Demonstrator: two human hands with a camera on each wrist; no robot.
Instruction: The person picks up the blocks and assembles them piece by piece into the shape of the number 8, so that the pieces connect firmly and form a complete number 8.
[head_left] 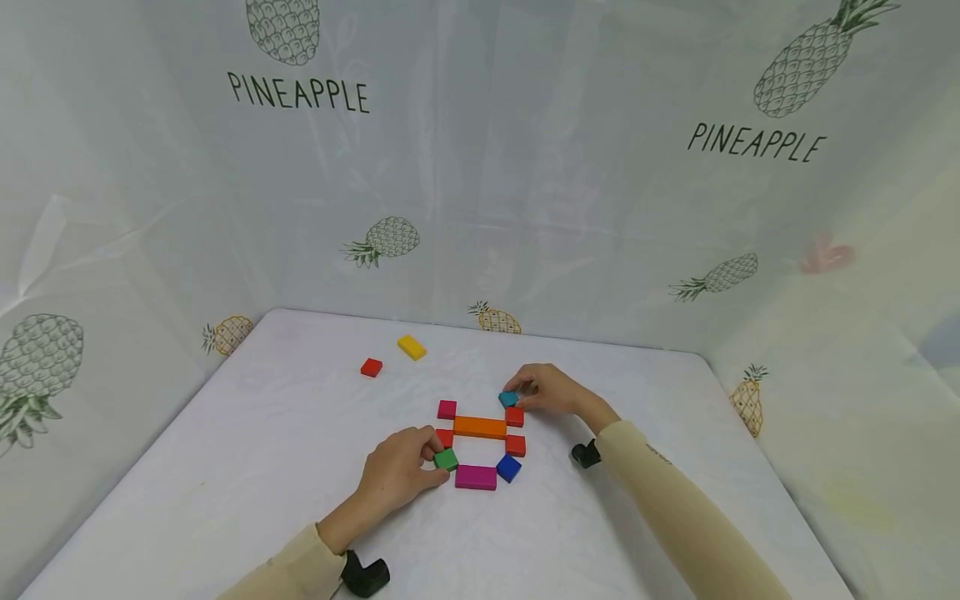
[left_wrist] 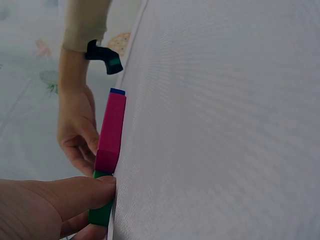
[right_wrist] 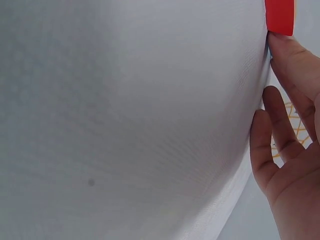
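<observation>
My left hand (head_left: 396,472) pinches a green block (head_left: 446,460) between thumb and fingers, at the lower left of a block arrangement. Beside it lies a magenta block (head_left: 476,477), which in the left wrist view lines up end to end with the green block (left_wrist: 100,214). At the upper right, my right hand (head_left: 553,389) holds a teal block (head_left: 508,399), set at an angle just behind a red block (head_left: 514,417). In the right wrist view the thumb of the right hand (right_wrist: 295,170) is right by the red block (right_wrist: 280,17); the teal block is mostly hidden there.
An orange bar (head_left: 480,427) crosses the arrangement, with a crimson block (head_left: 447,409), a red block (head_left: 444,437), another red block (head_left: 515,446) and a blue block (head_left: 508,468) around it. Farther back lie a yellow block (head_left: 412,347) and a red block (head_left: 371,367) on the white table (head_left: 262,433).
</observation>
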